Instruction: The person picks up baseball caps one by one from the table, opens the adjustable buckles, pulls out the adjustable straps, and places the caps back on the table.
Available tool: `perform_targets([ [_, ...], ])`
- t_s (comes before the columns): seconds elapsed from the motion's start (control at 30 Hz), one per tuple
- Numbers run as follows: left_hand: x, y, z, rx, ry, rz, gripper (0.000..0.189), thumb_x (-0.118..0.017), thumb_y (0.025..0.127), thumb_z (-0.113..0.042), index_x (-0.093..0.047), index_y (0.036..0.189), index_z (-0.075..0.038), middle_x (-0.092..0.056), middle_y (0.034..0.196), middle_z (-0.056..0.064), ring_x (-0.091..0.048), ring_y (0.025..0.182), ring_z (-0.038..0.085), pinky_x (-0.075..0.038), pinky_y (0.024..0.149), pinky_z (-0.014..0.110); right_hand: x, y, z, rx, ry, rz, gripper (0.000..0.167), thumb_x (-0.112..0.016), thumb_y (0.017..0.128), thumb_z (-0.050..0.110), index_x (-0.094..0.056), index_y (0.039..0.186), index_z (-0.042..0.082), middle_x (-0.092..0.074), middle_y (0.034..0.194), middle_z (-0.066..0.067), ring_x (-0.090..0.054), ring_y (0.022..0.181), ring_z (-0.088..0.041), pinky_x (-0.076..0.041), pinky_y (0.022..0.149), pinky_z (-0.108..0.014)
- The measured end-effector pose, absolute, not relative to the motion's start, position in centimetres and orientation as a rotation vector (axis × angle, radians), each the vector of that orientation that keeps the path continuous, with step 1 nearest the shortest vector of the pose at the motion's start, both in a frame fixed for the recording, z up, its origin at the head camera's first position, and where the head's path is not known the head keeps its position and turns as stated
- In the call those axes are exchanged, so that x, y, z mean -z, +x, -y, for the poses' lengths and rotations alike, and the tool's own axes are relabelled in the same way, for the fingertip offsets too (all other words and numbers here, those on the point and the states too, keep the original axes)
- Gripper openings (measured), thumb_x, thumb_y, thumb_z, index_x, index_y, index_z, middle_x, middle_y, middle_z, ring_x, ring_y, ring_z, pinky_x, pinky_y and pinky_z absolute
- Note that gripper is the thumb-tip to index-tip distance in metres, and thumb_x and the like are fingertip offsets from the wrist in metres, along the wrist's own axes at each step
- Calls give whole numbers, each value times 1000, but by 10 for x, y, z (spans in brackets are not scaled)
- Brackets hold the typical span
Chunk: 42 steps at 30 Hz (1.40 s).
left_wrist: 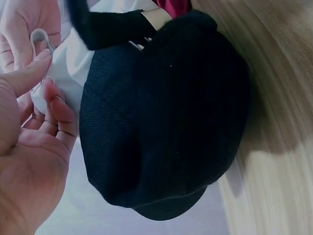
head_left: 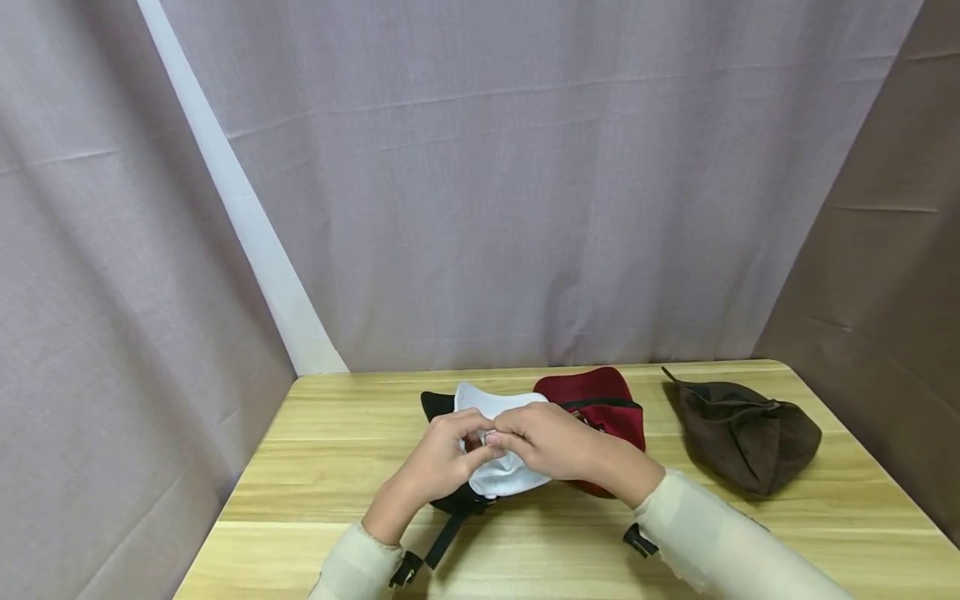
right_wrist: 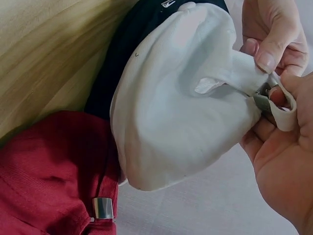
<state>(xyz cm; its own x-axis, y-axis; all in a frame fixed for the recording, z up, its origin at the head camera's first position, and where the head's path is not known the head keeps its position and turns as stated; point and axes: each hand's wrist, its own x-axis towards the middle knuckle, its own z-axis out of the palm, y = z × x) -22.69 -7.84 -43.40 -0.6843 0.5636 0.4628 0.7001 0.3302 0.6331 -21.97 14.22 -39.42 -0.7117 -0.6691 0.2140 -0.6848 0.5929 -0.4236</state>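
A white cap (right_wrist: 166, 117) lies under both hands in the head view, between a black cap (left_wrist: 166, 112) and a dark red cap (head_left: 618, 423). At its back, my left hand (head_left: 442, 458) pinches the white strap (right_wrist: 244, 72) between thumb and fingers. Close against it, my right hand (head_left: 551, 437) grips the looped end of that strap beside a small metal buckle (right_wrist: 262, 102). The fingertips of both hands nearly meet there. Part of the buckle is hidden by the fingers in the right wrist view.
A dark brown cap (head_left: 750, 437) lies apart at the right of the wooden table (head_left: 322, 467). The black cap's strap (head_left: 446, 540) trails toward the front. A metal clasp (right_wrist: 103, 208) shows on the red cap. Grey curtains (head_left: 480, 208) stand behind and at the sides.
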Motion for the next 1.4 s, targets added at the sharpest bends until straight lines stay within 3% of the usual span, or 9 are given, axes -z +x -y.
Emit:
perform_targets([
  [0.27, 433, -226, 79, 1286, -1147, 2447, 12, -80, 96, -16, -81, 109, -14, -74, 89, -2, -56, 73, -3, -53, 65, 21, 396, -218, -144, -763, 1175, 2757, 29, -59, 110, 29, -66, 83, 21, -44, 70, 17, -39, 65, 3, -35, 60, -18],
  [0.47, 433, -226, 77, 1257, -1134, 2445, 14, -78, 98, -15, -81, 111, -12, -75, 91, 0, -57, 74, -2, -54, 68, 20, 396, -216, -143, -727, 1135, 2737, 36, -62, 108, 33, -57, 75, 22, -43, 68, 16, -37, 63, 4, -33, 57, -17],
  [0.7, 430, -223, 70, 1180, -1075, 2489, 4, -75, 98, -8, -78, 100, -10, -71, 87, -1, -53, 73, -1, -49, 66, 17, 397, -213, -135, -633, 1014, 2766, 44, -63, 108, 38, -51, 68, 23, -45, 65, 14, -36, 57, 1, -31, 53, -19],
  [0.87, 427, -220, 64, 1148, -1048, 2500, 6, -76, 96, -8, -73, 91, -10, -63, 81, -3, -49, 72, 1, -44, 63, 17, 399, -212, -129, -564, 979, 2728, 41, -64, 107, 32, -56, 69, 22, -47, 64, 13, -38, 58, 0, -33, 54, -20],
  [1.4, 431, -222, 73, 1265, -1074, 2465, 9, -80, 94, -11, -73, 89, -13, -65, 79, -2, -52, 71, -2, -48, 64, 17, 401, -213, -129, -660, 1114, 2618, 36, -63, 108, 23, -59, 72, 21, -47, 68, 14, -37, 62, 3, -34, 60, -16],
])
